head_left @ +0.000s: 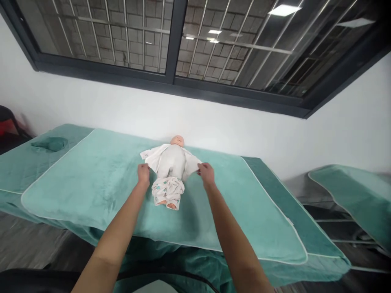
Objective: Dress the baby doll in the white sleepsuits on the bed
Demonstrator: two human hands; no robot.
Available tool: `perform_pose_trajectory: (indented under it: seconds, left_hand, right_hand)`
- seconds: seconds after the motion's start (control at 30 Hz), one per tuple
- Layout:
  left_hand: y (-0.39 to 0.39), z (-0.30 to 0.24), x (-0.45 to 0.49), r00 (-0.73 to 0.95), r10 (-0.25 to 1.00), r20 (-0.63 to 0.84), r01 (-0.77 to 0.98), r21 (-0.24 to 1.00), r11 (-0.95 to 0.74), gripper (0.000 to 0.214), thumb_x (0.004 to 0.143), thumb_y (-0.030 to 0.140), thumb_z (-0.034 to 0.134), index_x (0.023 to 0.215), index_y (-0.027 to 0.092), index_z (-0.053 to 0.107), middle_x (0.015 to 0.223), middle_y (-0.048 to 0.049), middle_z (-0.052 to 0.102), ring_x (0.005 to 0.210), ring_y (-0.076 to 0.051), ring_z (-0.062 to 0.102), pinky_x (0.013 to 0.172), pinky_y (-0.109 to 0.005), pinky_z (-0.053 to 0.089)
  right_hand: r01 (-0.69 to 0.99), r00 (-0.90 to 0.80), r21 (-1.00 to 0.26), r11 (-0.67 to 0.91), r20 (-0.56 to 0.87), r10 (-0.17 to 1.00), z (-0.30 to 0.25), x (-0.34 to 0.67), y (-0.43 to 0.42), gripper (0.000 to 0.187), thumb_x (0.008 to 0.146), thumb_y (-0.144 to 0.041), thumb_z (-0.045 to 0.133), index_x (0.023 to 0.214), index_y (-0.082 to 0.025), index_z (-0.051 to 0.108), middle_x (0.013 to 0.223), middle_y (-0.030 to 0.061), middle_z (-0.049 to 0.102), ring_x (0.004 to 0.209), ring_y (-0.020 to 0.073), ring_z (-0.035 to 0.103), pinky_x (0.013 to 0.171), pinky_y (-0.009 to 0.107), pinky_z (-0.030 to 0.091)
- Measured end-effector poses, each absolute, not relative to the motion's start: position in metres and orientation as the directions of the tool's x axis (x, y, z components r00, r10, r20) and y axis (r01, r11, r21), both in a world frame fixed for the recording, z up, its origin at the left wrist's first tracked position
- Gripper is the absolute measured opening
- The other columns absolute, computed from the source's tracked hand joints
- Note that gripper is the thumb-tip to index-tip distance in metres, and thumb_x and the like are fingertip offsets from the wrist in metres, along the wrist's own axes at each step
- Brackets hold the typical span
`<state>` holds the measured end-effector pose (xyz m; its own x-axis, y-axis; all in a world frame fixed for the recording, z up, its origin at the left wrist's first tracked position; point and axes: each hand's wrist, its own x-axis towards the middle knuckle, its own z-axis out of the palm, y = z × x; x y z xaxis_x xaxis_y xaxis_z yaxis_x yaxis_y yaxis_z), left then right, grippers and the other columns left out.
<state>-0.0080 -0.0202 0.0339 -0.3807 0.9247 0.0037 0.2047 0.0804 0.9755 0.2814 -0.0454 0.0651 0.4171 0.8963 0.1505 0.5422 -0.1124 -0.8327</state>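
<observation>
Left hand (143, 174), right hand (207, 173): pinching opposite edges of shirt (154, 158) | doll (177, 141) between | mat (88, 175) spreads wide either side

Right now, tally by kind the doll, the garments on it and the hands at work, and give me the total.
Doll: 1
Open top: 1
Printed pants: 1
Hands: 2, left hand and right hand
Total: 5

sheet (91, 183) on bed (269, 179) | doll (172, 158) on sheet, head toward wall (214, 126) | shirt (154, 158) spread either side of doll | pants (168, 190) around its lower legs | left hand (143, 175) at shirt's left edge, right hand (207, 173) at its right | wall behind bed | window (172, 77) above doll
</observation>
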Motion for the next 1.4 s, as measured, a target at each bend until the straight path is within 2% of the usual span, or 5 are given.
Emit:
perform_pose_trajectory:
  seconds: [0.2,0.5,0.73,0.9,1.4]
  left_hand:
    - [-0.044,0.006,-0.013,-0.168,0.984,-0.06,0.157,0.984,0.087,0.018,0.081,0.034,0.061,0.086,0.017,0.064,0.075,-0.0012,0.062,0.072,-0.016,0.056,0.067,-0.027,0.044]
    - [-0.073,0.022,-0.054,0.498,0.867,-0.03,0.234,0.967,-0.101,0.038,0.084,0.055,0.063,0.088,0.018,0.07,0.087,-0.003,0.068,0.081,-0.018,0.059,0.074,-0.028,0.047]
    - [-0.083,0.027,-0.062,0.501,0.865,0.024,0.272,0.945,-0.183,0.034,0.079,0.044,0.072,0.105,0.023,0.07,0.111,-0.0056,0.07,0.102,-0.023,0.063,0.085,-0.032,0.05]
    - [-0.087,0.018,-0.06,0.435,0.895,0.098,0.391,0.875,-0.286,0.021,0.084,0.041,0.066,0.091,0.021,0.065,0.091,-0.0021,0.067,0.088,-0.02,0.061,0.081,-0.032,0.047]
    - [-0.106,0.012,-0.036,0.387,0.844,0.372,0.591,0.603,-0.536,0.024,0.099,0.04,0.051,0.106,0.022,0.066,0.112,-0.0098,0.065,0.108,-0.024,0.06,0.096,-0.039,0.049]
  right_hand:
    - [0.527,0.417,-0.844,-0.098,0.156,0.895,0.029,0.295,-0.089,0.03,0.07,-0.046,0.059,0.089,-0.021,0.059,0.086,0.0047,0.067,0.078,0.0211,0.06,0.072,0.033,0.048]
    - [0.42,-0.246,-0.889,0.182,0.082,0.966,0.018,0.244,-0.094,0.02,0.074,-0.032,0.063,0.089,-0.02,0.066,0.087,0.0004,0.066,0.079,0.0163,0.058,0.07,0.028,0.047]
    - [0.493,-0.323,-0.841,0.223,0.062,0.944,0.015,0.261,-0.096,0.02,0.085,-0.039,0.055,0.079,-0.021,0.062,0.076,-0.0016,0.062,0.071,0.0152,0.052,0.067,0.026,0.041]
    - [0.487,-0.355,-0.851,0.199,0.016,0.935,0.013,0.261,-0.095,0.016,0.082,-0.035,0.056,0.083,-0.02,0.062,0.072,-0.0035,0.059,0.068,0.0139,0.049,0.066,0.025,0.039]
    - [0.508,0.176,-0.859,0.059,0.17,0.97,-0.032,0.23,-0.072,0.032,0.086,-0.046,0.044,0.104,-0.022,0.055,0.077,-0.0006,0.062,0.071,0.0195,0.055,0.067,0.03,0.045]
